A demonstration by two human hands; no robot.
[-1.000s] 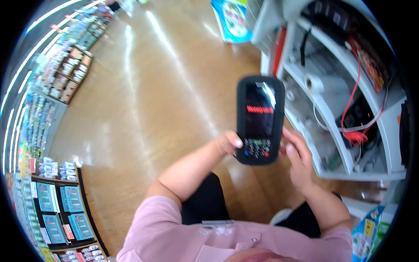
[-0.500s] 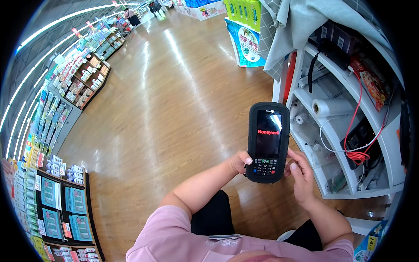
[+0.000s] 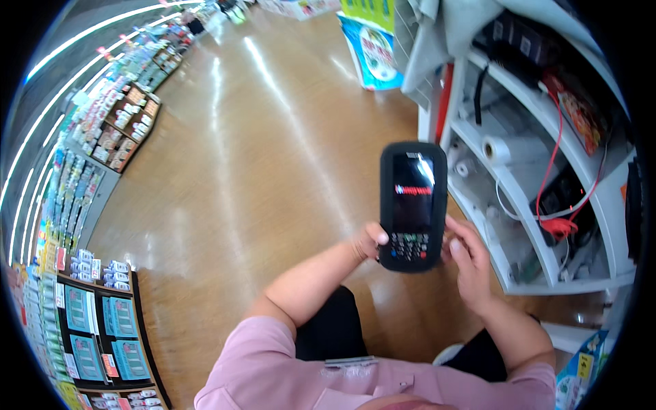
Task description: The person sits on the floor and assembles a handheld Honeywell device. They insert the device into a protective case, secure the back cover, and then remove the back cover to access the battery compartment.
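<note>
A: How is the black handheld scanner [image 3: 413, 205] held?

B: It is gripped at its lower end from both sides. The left hand [image 3: 367, 242] is set against the left edge by the keypad, thumb laid on the rim; the right hand [image 3: 469, 262] is closed on the right edge, its fingers [image 3: 459, 254] curled and pressed to the casing. Whether the fingertips reach round the back cannot be told

A: And which way does its long axis run?

B: Nearly straight away from the body: keypad end nearest the chest, lit screen end farther out, and only a slight tilt is seen. The device is held in the air between the two hands, above the wooden floor [image 3: 273, 171], with nothing beneath to rest on

A: Which hand is nearer to the keys?

B: The left thumb is placed just beside the keypad; the right hand is set a little lower and outward, more as a support

A: What is found beyond it?

B: To the right, a white shelf unit [image 3: 547, 225] with paper rolls and a red cable [image 3: 557, 219]; far to the left, store shelves [image 3: 82, 205] are lined along the aisle
</note>
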